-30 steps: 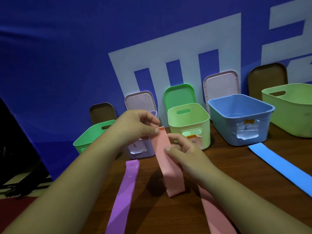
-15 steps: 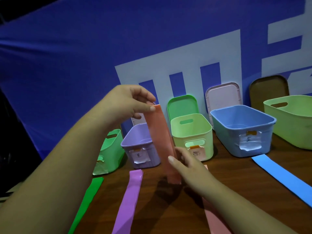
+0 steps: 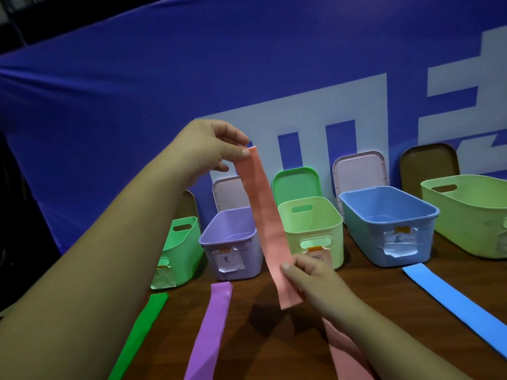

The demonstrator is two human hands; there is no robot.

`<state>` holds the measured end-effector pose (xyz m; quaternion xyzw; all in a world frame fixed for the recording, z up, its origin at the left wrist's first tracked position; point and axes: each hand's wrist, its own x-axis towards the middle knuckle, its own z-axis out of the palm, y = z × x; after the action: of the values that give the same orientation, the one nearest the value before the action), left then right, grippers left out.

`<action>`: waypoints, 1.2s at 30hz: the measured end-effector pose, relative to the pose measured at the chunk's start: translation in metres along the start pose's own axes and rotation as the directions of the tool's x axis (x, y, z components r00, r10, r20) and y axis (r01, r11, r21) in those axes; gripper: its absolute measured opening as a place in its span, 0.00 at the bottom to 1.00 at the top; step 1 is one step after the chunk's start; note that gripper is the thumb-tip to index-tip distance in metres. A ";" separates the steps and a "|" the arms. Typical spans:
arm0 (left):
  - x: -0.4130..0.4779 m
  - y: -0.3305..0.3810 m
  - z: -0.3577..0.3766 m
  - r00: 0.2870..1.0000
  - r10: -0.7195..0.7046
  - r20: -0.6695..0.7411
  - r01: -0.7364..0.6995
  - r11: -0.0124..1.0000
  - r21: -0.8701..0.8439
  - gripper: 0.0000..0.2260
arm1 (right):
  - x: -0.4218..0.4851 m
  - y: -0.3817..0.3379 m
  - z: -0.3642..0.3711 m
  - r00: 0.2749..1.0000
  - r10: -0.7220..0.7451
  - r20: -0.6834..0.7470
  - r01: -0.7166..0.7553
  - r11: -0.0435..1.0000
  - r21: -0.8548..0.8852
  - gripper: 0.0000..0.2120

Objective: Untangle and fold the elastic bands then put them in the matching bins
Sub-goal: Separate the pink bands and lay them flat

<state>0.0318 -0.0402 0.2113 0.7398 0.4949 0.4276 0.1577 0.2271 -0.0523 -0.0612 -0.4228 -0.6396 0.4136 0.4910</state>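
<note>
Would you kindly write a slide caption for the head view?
Left hand and right hand hold a pink band up before the bins.

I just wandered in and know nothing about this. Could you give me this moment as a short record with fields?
Held item: pink band, held up over the table
Left hand: pinches its top end
Right hand: pinches it near the bottom
Lying on table: green band, purple band, blue band
Bins behind: green bin, purple bin, light green bin, blue bin, all open
</note>
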 end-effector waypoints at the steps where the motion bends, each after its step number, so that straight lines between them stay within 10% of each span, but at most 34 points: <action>1: 0.002 0.000 0.001 1.000 0.005 -0.016 -0.005 1.000 0.003 0.10 | -0.004 -0.005 -0.001 1.000 0.017 -0.003 -0.017 1.000 -0.002 0.18; 16: 0.006 -0.043 0.090 1.000 -0.006 0.021 0.008 0.998 -0.060 0.09 | -0.136 -0.056 -0.020 0.969 0.181 -0.169 -0.206 0.967 -0.147 0.03; 28: -0.025 -0.109 0.205 0.996 -0.033 0.081 0.029 0.999 0.042 0.09 | -0.180 -0.063 -0.024 0.928 0.316 -0.197 -0.370 0.845 -0.385 0.27; 36: -0.045 -0.141 0.249 0.990 -0.068 0.123 0.041 0.976 0.212 0.11 | -0.183 -0.050 -0.025 0.916 0.358 -0.178 -0.400 0.830 -0.388 0.10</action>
<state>0.1376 0.0328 -0.0481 0.7645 0.5462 0.3197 0.1225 0.2741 -0.2374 -0.0606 -0.6557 -0.5913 0.3357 0.3282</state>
